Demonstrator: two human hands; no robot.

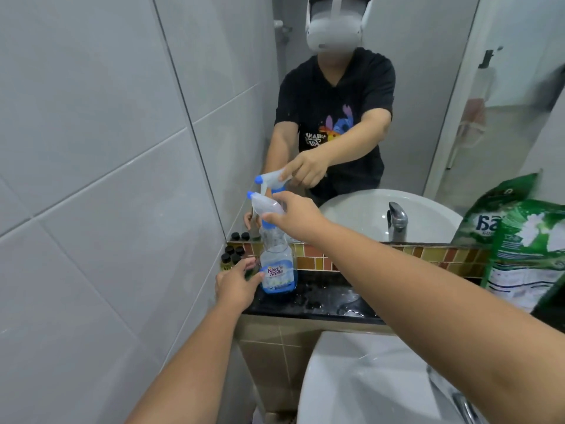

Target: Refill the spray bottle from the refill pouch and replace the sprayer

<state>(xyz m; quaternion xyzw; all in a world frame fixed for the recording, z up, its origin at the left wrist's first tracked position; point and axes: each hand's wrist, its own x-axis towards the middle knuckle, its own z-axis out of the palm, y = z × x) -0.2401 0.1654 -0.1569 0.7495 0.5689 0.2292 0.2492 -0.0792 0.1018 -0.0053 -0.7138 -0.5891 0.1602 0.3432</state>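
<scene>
A clear spray bottle [277, 267] with blue liquid low in it and a blue-and-white label stands on the black ledge [324, 296] below the mirror. Its white sprayer [265, 204] with a blue nozzle sits on the neck. My right hand [293, 217] grips the sprayer from the right, at its blue collar. My left hand [237, 284] is at the bottle's lower left, fingers curled toward it, touching or nearly touching its base. A green refill pouch [532, 255] stands upright at the right end of the ledge.
Several small dark-capped bottles [230, 255] crowd the ledge's left corner by the tiled wall. The ledge is wet with droplets. A white washbasin [367, 384] lies below, its tap [464, 407] at the lower right. The mirror [351, 117] reflects a person, the basin and the tap.
</scene>
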